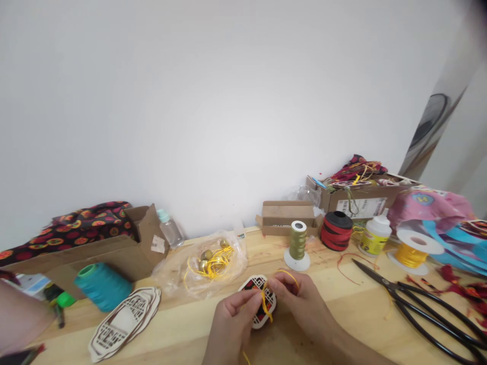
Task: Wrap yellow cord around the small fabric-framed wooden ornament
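Observation:
Low in the middle of the head view, a lattice-cut wooden ornament (259,320) with dark red patterned cloth behind it lies between my hands. A yellow cord (268,310) crosses its face, and one strand loops up by my right fingers. My left hand (238,317) is closed, thumb and forefinger pinching the cord at the ornament's upper middle. From the right, my right hand (300,301) pinches the same cord close by, fingertips almost meeting the left ones. Another bit of yellow cord (246,358) trails below my left hand.
Black-handled scissors (395,289) lie at right, near a glue bottle (375,235) and a yellow cord spool (413,253). Behind stand green (298,243) and red (337,233) thread spools. At left are stacked wooden cutouts (124,324), a teal cone (102,286) and bagged bells (213,261).

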Demonstrator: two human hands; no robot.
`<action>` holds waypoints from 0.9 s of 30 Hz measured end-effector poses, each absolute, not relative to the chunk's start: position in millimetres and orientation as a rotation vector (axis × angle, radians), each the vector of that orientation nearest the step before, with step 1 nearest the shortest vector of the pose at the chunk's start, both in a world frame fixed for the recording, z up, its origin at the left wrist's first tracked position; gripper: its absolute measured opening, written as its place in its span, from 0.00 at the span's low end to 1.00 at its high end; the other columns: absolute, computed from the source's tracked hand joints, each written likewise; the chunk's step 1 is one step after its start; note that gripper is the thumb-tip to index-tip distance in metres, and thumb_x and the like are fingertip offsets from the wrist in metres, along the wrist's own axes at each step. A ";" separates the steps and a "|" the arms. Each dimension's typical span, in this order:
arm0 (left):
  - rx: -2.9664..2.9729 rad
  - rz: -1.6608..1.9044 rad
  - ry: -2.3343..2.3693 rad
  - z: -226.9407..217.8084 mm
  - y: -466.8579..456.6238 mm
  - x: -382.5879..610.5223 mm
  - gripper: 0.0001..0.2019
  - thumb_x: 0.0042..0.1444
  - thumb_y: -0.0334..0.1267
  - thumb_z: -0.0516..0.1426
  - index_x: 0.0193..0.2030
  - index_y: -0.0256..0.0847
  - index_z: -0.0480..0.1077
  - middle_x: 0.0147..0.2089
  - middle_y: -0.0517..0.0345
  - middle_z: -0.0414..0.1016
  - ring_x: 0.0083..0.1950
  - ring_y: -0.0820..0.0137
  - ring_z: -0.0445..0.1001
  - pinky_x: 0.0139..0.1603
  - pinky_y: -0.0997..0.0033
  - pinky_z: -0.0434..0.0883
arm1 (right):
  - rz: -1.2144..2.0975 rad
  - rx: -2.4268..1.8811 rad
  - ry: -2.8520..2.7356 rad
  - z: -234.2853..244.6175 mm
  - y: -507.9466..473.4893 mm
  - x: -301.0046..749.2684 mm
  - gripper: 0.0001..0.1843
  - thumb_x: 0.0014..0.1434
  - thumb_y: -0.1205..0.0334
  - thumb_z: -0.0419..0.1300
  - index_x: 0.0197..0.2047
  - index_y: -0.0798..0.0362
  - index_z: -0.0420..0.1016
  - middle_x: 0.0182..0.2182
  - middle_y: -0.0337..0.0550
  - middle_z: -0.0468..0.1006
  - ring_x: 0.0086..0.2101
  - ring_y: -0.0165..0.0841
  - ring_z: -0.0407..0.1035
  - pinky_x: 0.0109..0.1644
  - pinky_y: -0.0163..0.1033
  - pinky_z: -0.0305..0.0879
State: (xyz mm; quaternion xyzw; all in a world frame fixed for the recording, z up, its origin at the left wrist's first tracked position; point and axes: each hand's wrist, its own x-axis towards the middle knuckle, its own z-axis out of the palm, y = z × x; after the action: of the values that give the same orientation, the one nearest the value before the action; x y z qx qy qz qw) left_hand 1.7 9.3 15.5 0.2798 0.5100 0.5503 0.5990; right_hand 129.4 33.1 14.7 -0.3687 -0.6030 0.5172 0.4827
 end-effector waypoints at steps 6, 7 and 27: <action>0.619 1.279 1.189 27.3 6.1 0.1 0.10 0.31 0.38 0.64 0.25 0.36 0.76 0.04 0.73 0.52 0.09 0.82 0.54 0.15 0.82 0.59 | 1.149 -1.019 -1.700 5.7 29.0 125.2 0.09 0.43 0.67 0.59 0.31 0.51 0.73 0.20 0.33 0.68 0.18 0.23 0.50 0.20 0.28 0.48; 0.611 1.285 1.183 28.2 5.8 0.0 0.10 0.32 0.37 0.64 0.24 0.36 0.76 0.04 0.73 0.52 0.09 0.83 0.54 0.15 0.82 0.58 | 1.132 -1.016 -1.712 4.2 29.1 125.4 0.09 0.43 0.68 0.59 0.32 0.51 0.73 0.20 0.32 0.68 0.18 0.23 0.51 0.21 0.28 0.48; 0.868 1.255 1.345 3.2 12.2 -7.8 0.11 0.31 0.39 0.63 0.24 0.35 0.75 0.22 0.55 0.78 0.26 0.68 0.73 0.30 0.75 0.67 | 0.997 -1.023 -1.836 8.8 45.5 143.8 0.09 0.49 0.65 0.55 0.34 0.50 0.74 0.25 0.36 0.74 0.21 0.27 0.60 0.24 0.30 0.55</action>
State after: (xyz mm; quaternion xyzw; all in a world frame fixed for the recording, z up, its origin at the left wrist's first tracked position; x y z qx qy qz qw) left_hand -7.8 12.2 3.2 0.3631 0.5623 0.5247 0.5260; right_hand 143.8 45.5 8.8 -0.4036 -0.7245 0.3934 0.3968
